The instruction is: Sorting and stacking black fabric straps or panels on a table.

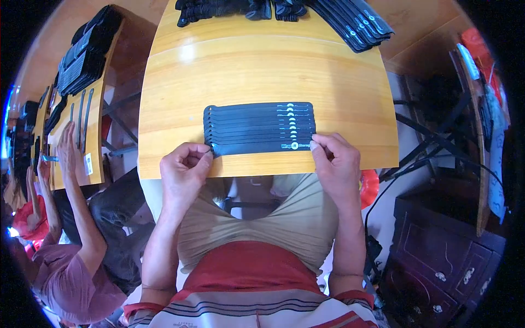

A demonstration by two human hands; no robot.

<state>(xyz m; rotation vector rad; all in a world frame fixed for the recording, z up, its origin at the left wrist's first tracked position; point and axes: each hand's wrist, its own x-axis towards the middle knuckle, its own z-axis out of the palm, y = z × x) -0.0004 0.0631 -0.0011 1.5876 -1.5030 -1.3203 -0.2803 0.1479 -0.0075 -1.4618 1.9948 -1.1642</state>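
Several flat black straps (249,128) lie overlapped on the wooden table (262,71), each one set a little nearer to me than the one behind it. White print lines up near their right ends, and small holes show along their left ends. My left hand (188,164) is closed, thumb and forefinger pinching the nearest strap's left end. Its other fingers are curled in. With thumb and forefinger, my right hand (334,158) pinches the right end of the nearest straps. The nearest strap runs almost level between both hands.
At the far right of the table lies a fanned pile of black straps (355,24); bundled dark straps (224,8) lie beside it. On the left, a co-worker's hand (66,150) is over another table (95,164) bearing stacked straps (82,65). A dark cabinet (437,257) stands lower right.
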